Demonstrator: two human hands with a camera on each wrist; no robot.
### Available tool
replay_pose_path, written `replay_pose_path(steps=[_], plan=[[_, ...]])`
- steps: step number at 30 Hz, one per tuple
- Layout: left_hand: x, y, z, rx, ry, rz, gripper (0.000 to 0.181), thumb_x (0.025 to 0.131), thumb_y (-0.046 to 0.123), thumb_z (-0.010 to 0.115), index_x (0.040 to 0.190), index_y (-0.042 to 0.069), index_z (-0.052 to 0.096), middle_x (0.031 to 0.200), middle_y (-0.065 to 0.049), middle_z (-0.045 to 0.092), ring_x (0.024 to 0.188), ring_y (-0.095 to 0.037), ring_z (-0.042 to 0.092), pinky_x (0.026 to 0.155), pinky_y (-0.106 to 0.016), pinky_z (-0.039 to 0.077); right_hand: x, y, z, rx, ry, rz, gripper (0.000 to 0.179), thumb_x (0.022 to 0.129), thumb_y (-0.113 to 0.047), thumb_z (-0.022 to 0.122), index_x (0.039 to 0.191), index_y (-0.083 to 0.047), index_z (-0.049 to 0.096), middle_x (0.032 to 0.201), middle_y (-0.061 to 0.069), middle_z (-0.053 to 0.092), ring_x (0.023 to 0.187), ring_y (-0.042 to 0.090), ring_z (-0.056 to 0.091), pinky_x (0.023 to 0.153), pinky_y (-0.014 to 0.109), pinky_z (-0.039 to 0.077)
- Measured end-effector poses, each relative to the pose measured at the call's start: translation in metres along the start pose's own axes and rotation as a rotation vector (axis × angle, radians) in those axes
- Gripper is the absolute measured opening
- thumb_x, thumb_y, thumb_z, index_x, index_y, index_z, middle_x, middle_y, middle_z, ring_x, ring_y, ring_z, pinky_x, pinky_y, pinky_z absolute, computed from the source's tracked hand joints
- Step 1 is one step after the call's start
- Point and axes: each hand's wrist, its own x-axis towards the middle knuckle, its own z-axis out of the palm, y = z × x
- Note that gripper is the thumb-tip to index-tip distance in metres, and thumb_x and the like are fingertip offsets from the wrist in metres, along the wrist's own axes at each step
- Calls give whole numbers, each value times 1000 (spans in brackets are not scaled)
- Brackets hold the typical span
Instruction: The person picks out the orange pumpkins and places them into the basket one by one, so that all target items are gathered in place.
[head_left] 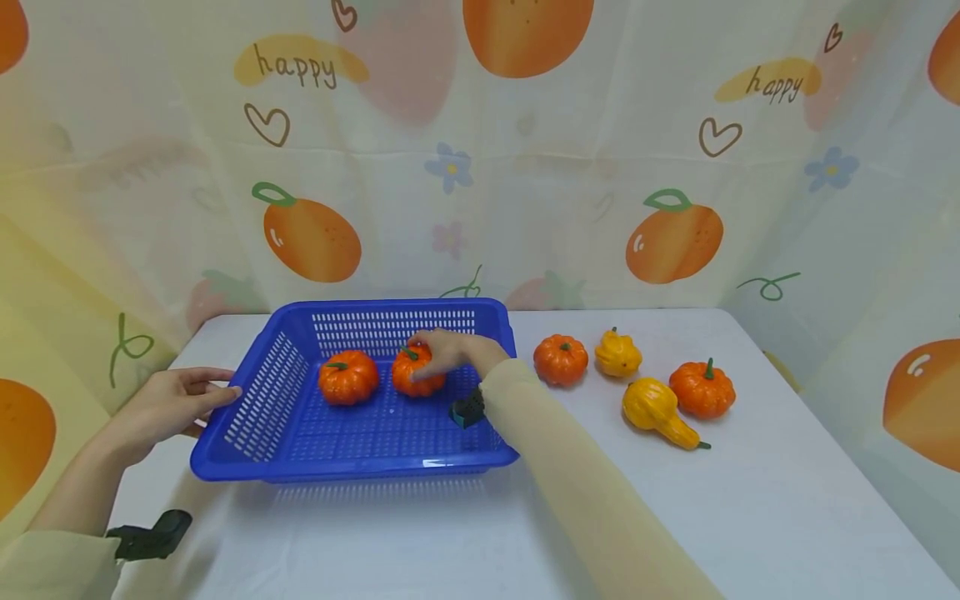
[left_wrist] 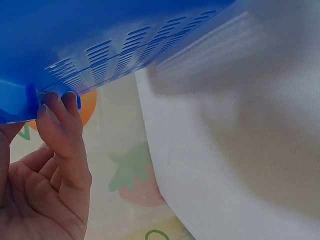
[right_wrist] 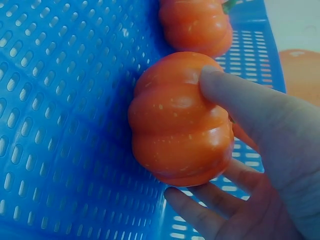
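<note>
A blue plastic basket (head_left: pixel 352 468) with slotted walls is on the left half of the table. My left hand (head_left: pixel 167 407) holds its left rim, thumb on top; in the left wrist view the fingers of that hand (left_wrist: pixel 62 175) curl beneath the rim. Inside the basket, my right hand (head_left: pixel 457 352) grips an orange pumpkin (head_left: pixel 405 381) by its side. The right wrist view shows the thumb pressed on this ribbed pumpkin (right_wrist: pixel 180 120) and the fingers around its other side. Left of it in the basket sits a second orange pumpkin (head_left: pixel 348 379).
Right of the basket, two orange pumpkins (head_left: pixel 561 361) (head_left: pixel 702 390), a small yellow gourd (head_left: pixel 618 354) and a long-necked yellow gourd (head_left: pixel 656 408) lie on the white table (head_left: pixel 780 492). A printed curtain (head_left: pixel 525 208) hangs behind.
</note>
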Motion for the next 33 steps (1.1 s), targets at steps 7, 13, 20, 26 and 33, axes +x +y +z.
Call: replay_pose_path(steps=[7, 13, 20, 26, 33], plan=[[0, 1, 0, 7, -2, 3, 64, 92, 36, 53, 131, -12, 36, 93, -12, 66, 77, -18, 64, 63, -30, 56, -6, -2, 0, 15, 11, -13, 64, 87, -36, 60, 142, -16, 33, 141, 8, 40, 125, 21, 40, 107, 36, 32], [0, 2, 0, 10, -4, 0, 65, 92, 37, 53, 131, -13, 36, 93, -11, 66, 77, -18, 64, 63, -30, 56, -13, -3, -5, 24, 26, -43, 66, 88, -35, 59, 143, -13, 30, 143, 8, 38, 129, 22, 37, 109, 38, 29], [0, 4, 1, 6, -6, -3, 65, 92, 36, 53, 130, -13, 36, 93, -12, 66, 77, -19, 64, 64, -31, 56, -23, -5, -18, 1, 50, -70, 62, 90, -33, 57, 142, -12, 32, 145, 8, 36, 132, 22, 34, 110, 39, 28], [-1, 6, 1, 0, -5, -4, 64, 93, 36, 53, 130, -13, 36, 94, -13, 66, 77, -19, 64, 63, -31, 56, -31, -5, -31, -42, 109, -128, 60, 90, -34, 57, 141, -11, 35, 141, 12, 42, 130, 25, 39, 107, 38, 32], [-1, 3, 0, 4, -9, -7, 64, 93, 36, 52, 130, -13, 36, 93, -12, 67, 77, -18, 64, 63, -30, 55, -42, 1, -44, -57, 164, -203, 59, 89, -33, 58, 140, -10, 36, 139, 11, 45, 127, 25, 43, 105, 36, 36]])
